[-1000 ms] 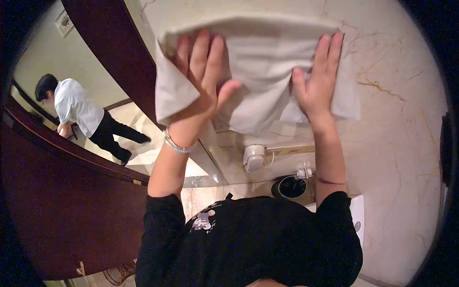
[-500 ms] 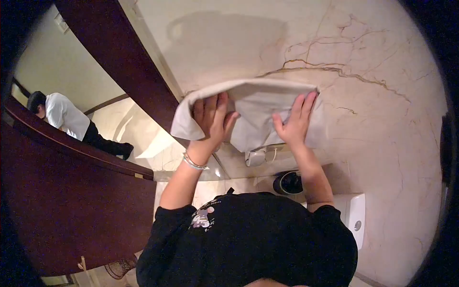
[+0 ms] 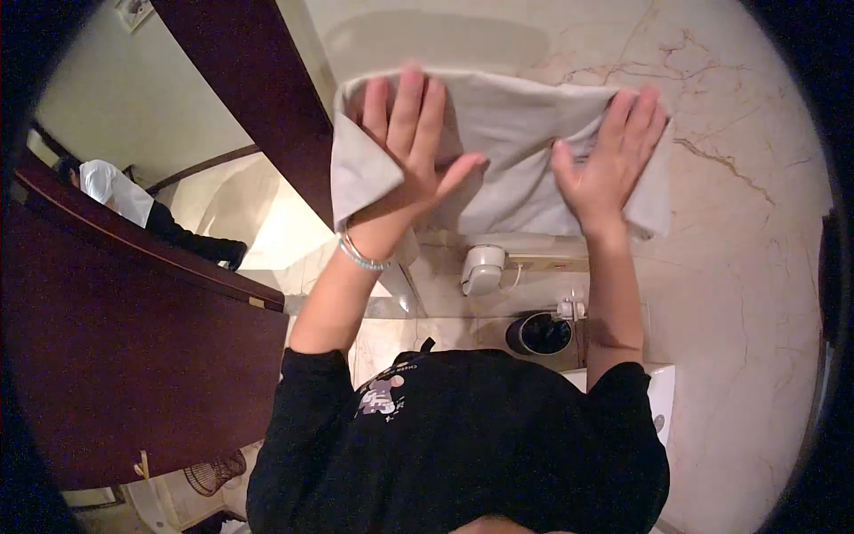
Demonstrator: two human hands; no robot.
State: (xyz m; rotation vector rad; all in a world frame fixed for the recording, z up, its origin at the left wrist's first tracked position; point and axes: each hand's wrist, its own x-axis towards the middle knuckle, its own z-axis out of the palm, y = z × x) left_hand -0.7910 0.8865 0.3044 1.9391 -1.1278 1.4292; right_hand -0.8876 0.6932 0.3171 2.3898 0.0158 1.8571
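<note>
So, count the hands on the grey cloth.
2: the left hand toward the left end of the cloth, the right hand toward its right end. No others show there.

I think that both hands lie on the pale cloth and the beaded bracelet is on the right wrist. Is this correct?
Not quite: in the head view, the beaded bracelet is on the left wrist, not the right. The left hand and the right hand do lie on the pale cloth.

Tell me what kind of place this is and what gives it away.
Probably a bathroom or toilet room: marble-patterned wall, a dark bin low beside it, and a white fixture with a round button, seemingly a toilet cistern.
</note>
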